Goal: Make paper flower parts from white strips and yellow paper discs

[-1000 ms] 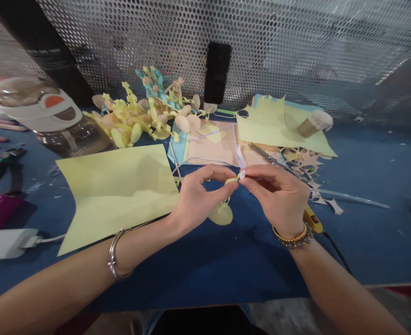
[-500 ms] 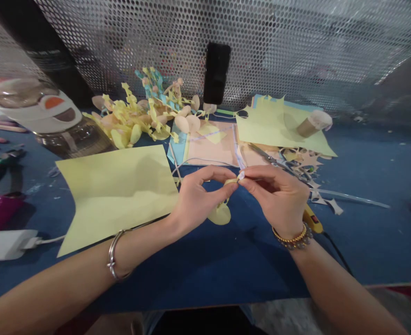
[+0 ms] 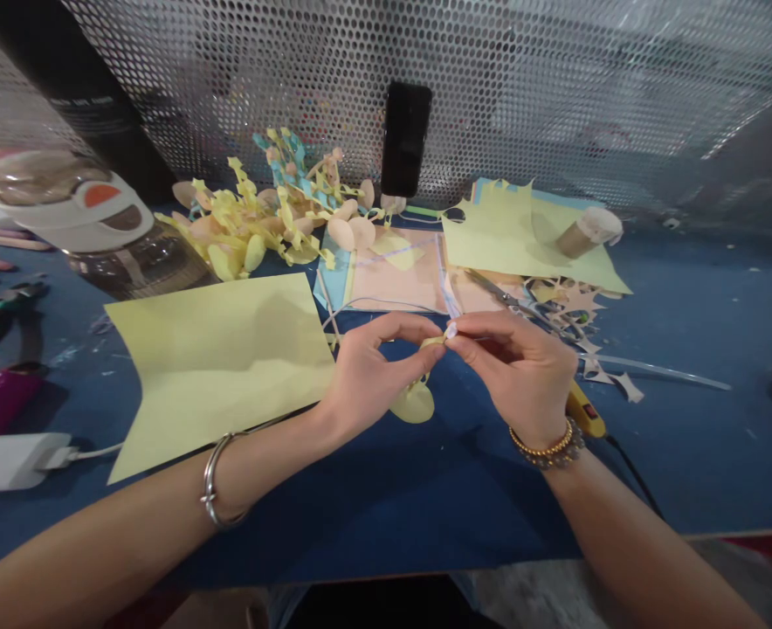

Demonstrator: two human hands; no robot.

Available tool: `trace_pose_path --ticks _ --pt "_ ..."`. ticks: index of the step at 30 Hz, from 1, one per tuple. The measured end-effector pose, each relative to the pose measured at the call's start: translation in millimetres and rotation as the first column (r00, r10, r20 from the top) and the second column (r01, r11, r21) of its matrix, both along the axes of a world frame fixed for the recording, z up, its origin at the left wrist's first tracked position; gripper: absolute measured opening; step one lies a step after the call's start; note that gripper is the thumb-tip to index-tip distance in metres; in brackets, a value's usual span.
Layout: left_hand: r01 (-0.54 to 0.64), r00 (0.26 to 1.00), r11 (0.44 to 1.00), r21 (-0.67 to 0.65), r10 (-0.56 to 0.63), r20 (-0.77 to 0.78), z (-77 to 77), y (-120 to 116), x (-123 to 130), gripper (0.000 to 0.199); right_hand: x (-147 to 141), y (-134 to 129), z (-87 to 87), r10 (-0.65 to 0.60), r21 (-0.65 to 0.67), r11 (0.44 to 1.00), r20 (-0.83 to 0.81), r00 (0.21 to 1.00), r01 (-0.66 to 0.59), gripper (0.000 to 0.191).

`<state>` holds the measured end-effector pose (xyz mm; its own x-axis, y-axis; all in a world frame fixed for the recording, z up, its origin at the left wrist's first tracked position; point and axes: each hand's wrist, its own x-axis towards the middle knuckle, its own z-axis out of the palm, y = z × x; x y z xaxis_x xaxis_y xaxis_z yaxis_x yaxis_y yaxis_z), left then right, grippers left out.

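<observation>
Pinching a narrow yellow paper strip (image 3: 433, 342) between both hands, I hold it at the center of my work area, above a blue work mat (image 3: 373, 524). My right hand (image 3: 517, 376) clamps the strip's right end between thumb and forefinger, with a white-painted fingernail (image 3: 451, 330) showing at the grip point. My left hand (image 3: 373, 376) closes on the strip's left part, thumb and fingertips together on the paper; the exact contact is partly hidden. The hands stand just apart, joined by the strip. A round paper disc (image 3: 413, 403) lies directly below the grip at 6 o'clock, and a thin paper piece rises from it toward the strip. Reference positions from the grip are as follows: a folded yellow paper sheet (image 3: 216, 371) at 9 o'clock, a pile of cut paper shapes (image 3: 255, 227) at 11 o'clock, a black phone (image 3: 404, 140) at 12 o'clock, steel scissors (image 3: 510, 300) at 1 o'clock, and a yellow hot glue gun (image 3: 584, 411) at 4 o'clock, just beside my right wrist.
</observation>
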<state>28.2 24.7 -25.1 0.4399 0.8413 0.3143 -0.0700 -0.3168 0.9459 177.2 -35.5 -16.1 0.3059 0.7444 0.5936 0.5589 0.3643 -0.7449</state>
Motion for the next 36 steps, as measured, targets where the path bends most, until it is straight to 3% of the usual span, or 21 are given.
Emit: trace_pose_path --ticks 14,17,21,24,28,31,36 --pt "0.001 1.000 1.000 -0.012 -0.001 -0.005 -0.4 0.4 -0.9 0.009 -1.4 -0.4 0.6 0.003 -0.005 1.000 -0.007 1.000 -0.003 0.012" --pt "-0.012 1.000 0.997 -0.082 0.013 0.005 -0.8 1.5 -0.8 0.013 -1.5 -0.4 0.8 0.026 -0.029 0.999 -0.063 0.998 -0.028 0.020" --pt "-0.008 0.995 0.961 -0.275 0.034 0.091 -2.6 3.9 1.5 0.019 0.7 1.0 0.9 0.045 -0.029 0.998 -0.167 0.985 -0.051 0.025" --pt "0.035 0.983 0.929 -0.370 0.035 0.183 -4.0 5.4 3.0 0.018 3.3 3.2 -0.2 0.046 -0.118 0.991 -0.167 0.985 -0.067 0.011" --pt "0.053 0.971 0.900 -0.433 0.055 0.232 -4.5 6.9 2.7 0.016 4.8 5.9 -2.7 0.166 -0.298 0.929 -0.194 0.967 -0.220 0.010" --pt "0.083 0.958 0.888 -0.453 0.055 0.283 -4.2 7.6 2.0 0.015 3.7 6.3 -2.7 0.246 -0.361 0.887 -0.163 0.956 -0.290 0.010" --pt "0.087 0.959 0.884 -0.459 0.050 0.277 -3.4 8.2 1.1 0.015 1.8 6.0 -0.9 0.294 -0.414 0.860 -0.076 0.953 -0.298 0.006"
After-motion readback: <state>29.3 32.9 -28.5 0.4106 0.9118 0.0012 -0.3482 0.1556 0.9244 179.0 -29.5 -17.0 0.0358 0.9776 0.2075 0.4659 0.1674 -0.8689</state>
